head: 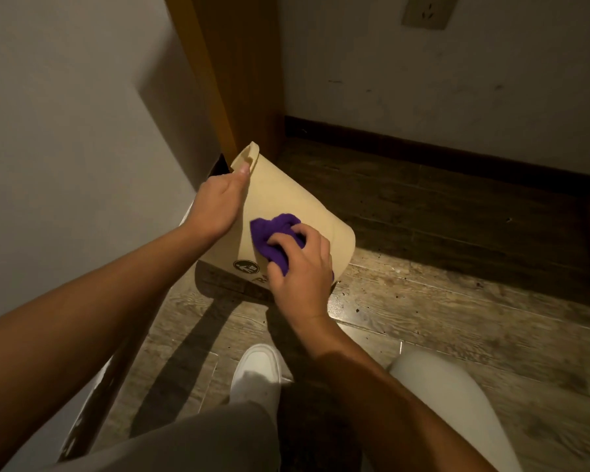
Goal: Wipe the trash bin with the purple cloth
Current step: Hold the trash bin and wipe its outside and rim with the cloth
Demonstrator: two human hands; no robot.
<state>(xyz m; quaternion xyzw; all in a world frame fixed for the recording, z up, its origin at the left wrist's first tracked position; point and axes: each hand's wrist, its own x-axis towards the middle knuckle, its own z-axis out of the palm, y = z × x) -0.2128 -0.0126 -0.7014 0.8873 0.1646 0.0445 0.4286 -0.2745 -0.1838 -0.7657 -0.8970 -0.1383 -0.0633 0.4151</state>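
Observation:
A cream trash bin is tipped over on the wooden floor, its open rim pointing up and left toward the wall corner. A round black symbol shows low on its side. My left hand grips the rim, thumb on the outer wall. My right hand presses a bunched purple cloth against the bin's side, fingers curled over it. The bin's inside and its far side are hidden.
A white wall stands close on the left, an orange-brown wooden post behind the bin. A dark baseboard runs along the back wall. My white shoe and knees are at the bottom. Wooden floor stretches to the right.

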